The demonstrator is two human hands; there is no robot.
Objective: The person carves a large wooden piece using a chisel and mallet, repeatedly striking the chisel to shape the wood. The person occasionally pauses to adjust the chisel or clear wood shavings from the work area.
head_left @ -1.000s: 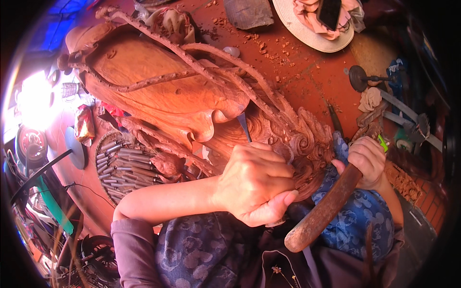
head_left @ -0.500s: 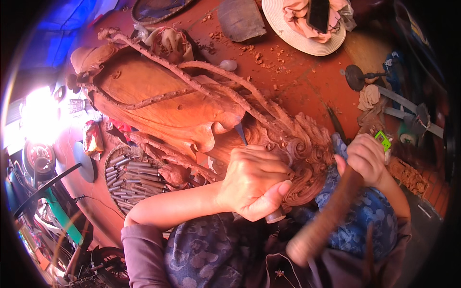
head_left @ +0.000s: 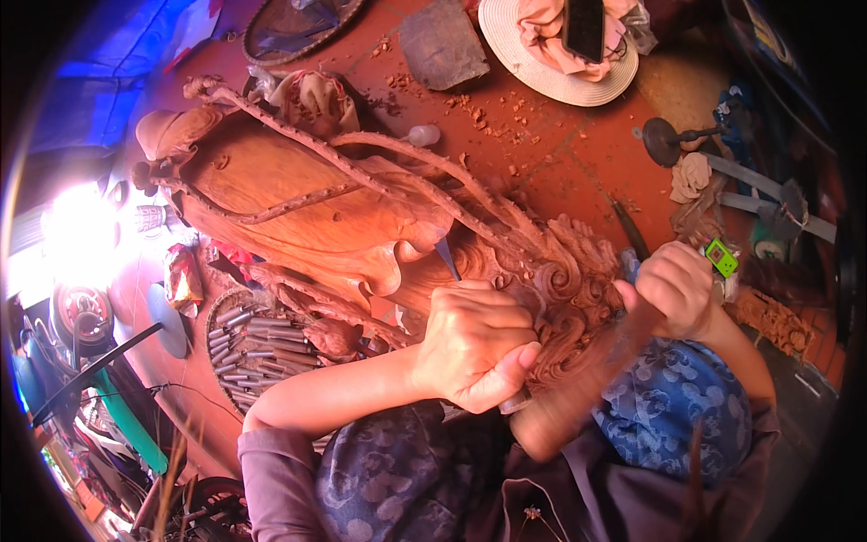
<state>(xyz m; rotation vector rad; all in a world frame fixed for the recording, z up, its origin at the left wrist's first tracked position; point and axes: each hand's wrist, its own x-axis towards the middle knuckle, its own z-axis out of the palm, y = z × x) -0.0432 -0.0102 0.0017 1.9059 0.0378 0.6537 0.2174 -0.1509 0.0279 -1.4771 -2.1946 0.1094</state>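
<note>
A large reddish-brown wood carving [head_left: 316, 167] lies before me, with a smooth rounded body, long knobbly stems and dense curls at its near end. My left hand [head_left: 474, 343] is closed around a chisel [head_left: 448, 259]; its dark blade points away from me against the wood, and the handle's butt shows below my thumb. My right hand [head_left: 673, 291] grips a wooden mallet [head_left: 573, 393], blurred by motion. The mallet's thick end is close to the chisel's butt; I cannot tell whether they touch.
At left, a round basket [head_left: 210, 339] holds several chisels [head_left: 262, 361]. Wood chips [head_left: 479, 113] litter the red floor near a grey slab [head_left: 442, 45]. A white hat [head_left: 506, 54] with a phone [head_left: 582, 29] on cloth lies far right. A small green device [head_left: 721, 258] sits beyond my right hand.
The mallet has swung left and toward the chisel's butt, and my right hand has shifted slightly left. My left hand keeps hold of the chisel in nearly the same place.
</note>
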